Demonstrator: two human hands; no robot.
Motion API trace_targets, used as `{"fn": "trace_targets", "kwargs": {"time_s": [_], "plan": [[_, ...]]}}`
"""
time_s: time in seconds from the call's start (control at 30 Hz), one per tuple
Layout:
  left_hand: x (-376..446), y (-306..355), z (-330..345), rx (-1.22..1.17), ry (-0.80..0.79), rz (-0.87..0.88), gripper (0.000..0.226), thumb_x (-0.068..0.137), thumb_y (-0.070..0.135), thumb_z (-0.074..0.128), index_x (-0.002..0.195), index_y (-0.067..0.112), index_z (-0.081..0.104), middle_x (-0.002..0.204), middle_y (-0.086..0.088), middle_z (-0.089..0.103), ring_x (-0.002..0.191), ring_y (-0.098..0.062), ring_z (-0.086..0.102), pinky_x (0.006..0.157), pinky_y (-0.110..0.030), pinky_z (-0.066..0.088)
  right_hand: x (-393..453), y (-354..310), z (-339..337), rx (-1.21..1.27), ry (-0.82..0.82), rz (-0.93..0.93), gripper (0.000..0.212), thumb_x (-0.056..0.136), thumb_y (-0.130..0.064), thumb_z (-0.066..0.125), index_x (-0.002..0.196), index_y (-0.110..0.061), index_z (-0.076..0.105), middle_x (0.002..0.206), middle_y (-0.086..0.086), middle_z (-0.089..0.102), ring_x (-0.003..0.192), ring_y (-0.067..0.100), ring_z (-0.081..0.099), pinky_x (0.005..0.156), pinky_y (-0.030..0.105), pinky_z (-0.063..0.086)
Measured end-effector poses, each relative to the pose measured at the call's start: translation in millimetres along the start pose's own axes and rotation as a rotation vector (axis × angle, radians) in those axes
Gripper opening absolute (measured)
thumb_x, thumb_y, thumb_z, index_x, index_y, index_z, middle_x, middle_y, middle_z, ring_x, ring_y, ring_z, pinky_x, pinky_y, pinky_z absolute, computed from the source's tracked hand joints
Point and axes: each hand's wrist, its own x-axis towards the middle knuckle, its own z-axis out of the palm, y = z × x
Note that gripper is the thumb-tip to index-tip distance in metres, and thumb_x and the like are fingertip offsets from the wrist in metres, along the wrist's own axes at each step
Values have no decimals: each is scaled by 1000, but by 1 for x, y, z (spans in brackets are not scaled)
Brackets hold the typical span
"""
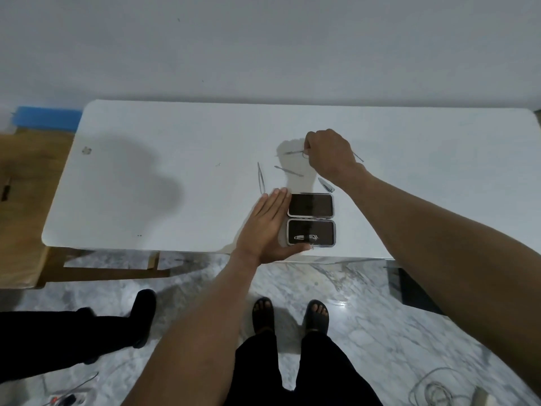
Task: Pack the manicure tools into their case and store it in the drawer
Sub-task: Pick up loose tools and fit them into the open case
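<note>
The manicure case (311,220) lies open on the white table (175,171) near its front edge, two dark halves with metal rims; a nail clipper (306,237) sits in the near half. My left hand (270,227) rests flat against the case's left side, fingers together, thumb under the near corner. My right hand (328,153) is further back, fingers pinched on small scissors (295,152). Loose on the table lie tweezers (261,177), a thin metal tool (288,171), a second clipper (326,184) and a slim tool (358,157) partly hidden behind my right wrist.
A wall runs behind the table. A wooden bench (23,200) with a blue object (46,117) stands to the left. Another person's dark trouser leg and shoe (87,332) are on the marble floor at left; cables (433,388) lie at the lower right. No drawer shows.
</note>
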Motion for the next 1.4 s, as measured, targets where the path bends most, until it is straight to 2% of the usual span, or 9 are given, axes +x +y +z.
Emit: {"fn": "trace_targets", "kwargs": {"time_s": [0.27,0.4,0.6,0.77,1.03,1.23,1.4], "plan": [[-4,0,1,-32,26,3,125,83,95,40,161,-2,32,171,-16,29,161,-27,23,133,-47,17,-83,22,-2,82,4,60,13,94,-19,55,98,-15,67,95,5,67,96,26,59,72,36,49],[-4,0,-1,-22,-4,-2,128,82,98,29,163,0,28,173,-14,25,162,-25,19,133,-47,16,-126,30,7,101,-11,37,14,95,-21,57,98,-16,70,97,5,63,97,24,56,70,39,52],[-5,1,0,-4,-20,-2,129,81,99,27,165,2,23,175,-12,20,163,-23,14,134,-46,12,-170,36,18,65,-22,50,11,92,-17,61,98,-20,70,101,5,58,103,24,49,69,37,50],[-5,0,1,-1,-18,4,129,81,99,28,166,3,22,175,-11,18,163,-22,13,134,-44,10,-180,35,23,19,-23,75,13,90,-13,61,100,-17,70,101,6,58,104,26,49,68,38,50],[-4,-1,0,-4,-20,7,128,81,99,29,166,3,22,175,-11,19,164,-23,13,134,-46,12,-178,25,28,14,-18,95,15,91,-14,58,100,-18,70,99,6,58,105,27,48,64,32,38],[-4,-2,2,-8,-5,11,124,82,93,39,165,2,23,174,-12,21,163,-24,14,134,-45,10,-176,13,35,47,-10,109,14,92,-20,58,99,-17,69,99,6,60,104,26,49,66,34,43],[-4,-2,3,-12,9,12,124,82,93,40,165,2,24,174,-13,22,163,-24,15,134,-45,11,-176,6,39,64,-3,111,14,92,-23,59,98,-18,71,98,6,61,103,26,49,68,36,47]]}}
